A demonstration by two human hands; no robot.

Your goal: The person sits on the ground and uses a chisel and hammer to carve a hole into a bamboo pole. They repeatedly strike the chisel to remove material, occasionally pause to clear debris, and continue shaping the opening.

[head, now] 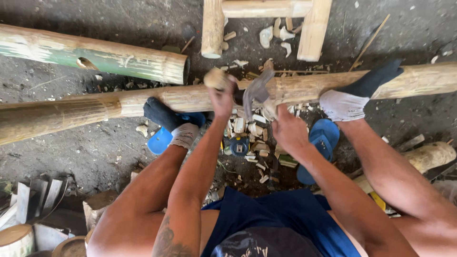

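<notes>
Seated worker's left hand grips a wooden mallet; right hand holds a chisel against a bamboo pole pinned underfoot.

I see the long bamboo pole cut off at both picture edges, my right hand beside it hiding the blurred blade's handle — chips under the pole too small to tell, green pole above clipped left.

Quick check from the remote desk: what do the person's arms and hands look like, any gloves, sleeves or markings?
Both arms are bare, with no sleeves, and both hands are bare: left hand, right hand. No gloves, watch or rings show. The left forearm carries a dark tattoo near the elbow. The top is dark blue and sleeveless.
</notes>
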